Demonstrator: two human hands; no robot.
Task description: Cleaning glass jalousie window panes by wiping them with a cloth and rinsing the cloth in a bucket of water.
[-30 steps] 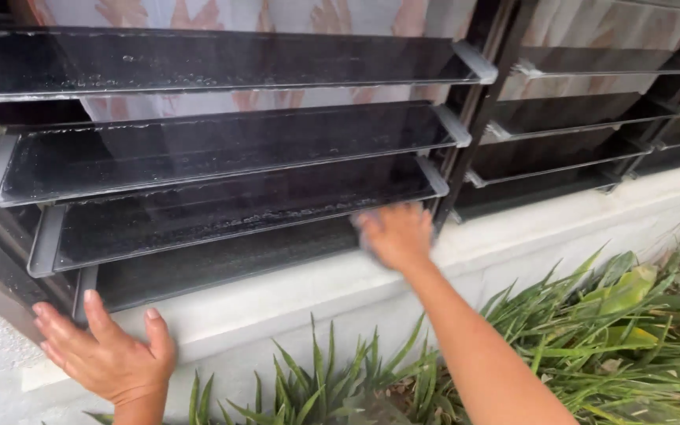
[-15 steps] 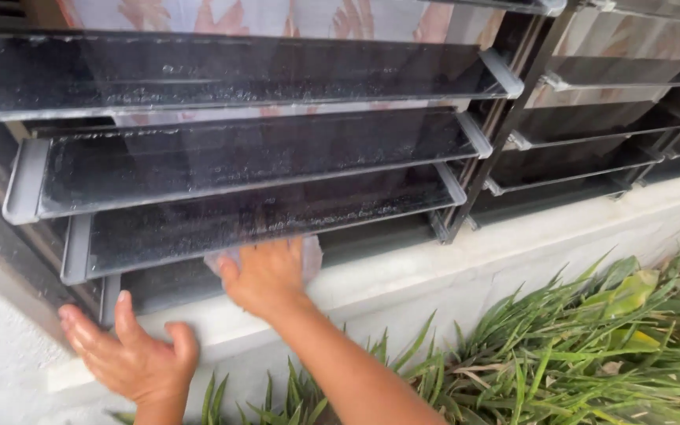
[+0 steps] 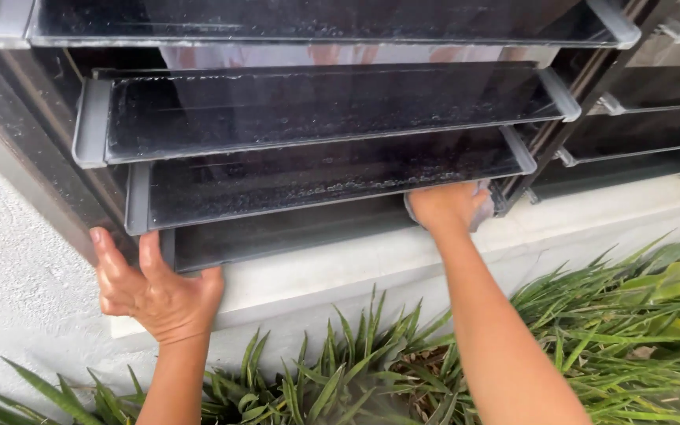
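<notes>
My right hand (image 3: 449, 206), just right of the frame's centre, has its grip clenched around a pale cloth (image 3: 480, 206), pressed under the right end of the lowest glass slat (image 3: 316, 177). My left hand (image 3: 155, 287), at lower left, lies released and spread on the white sill (image 3: 340, 267), fingers touching the dark window frame (image 3: 57, 149). Green plants (image 3: 592, 315) fill the bottom.

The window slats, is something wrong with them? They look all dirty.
Nothing is broken or crooked. The glass slats are speckled with pale grime, thickest in a crusty line on the lower slat. The right hand presses a cloth under that slat; the left hand rests on the sill.
</notes>
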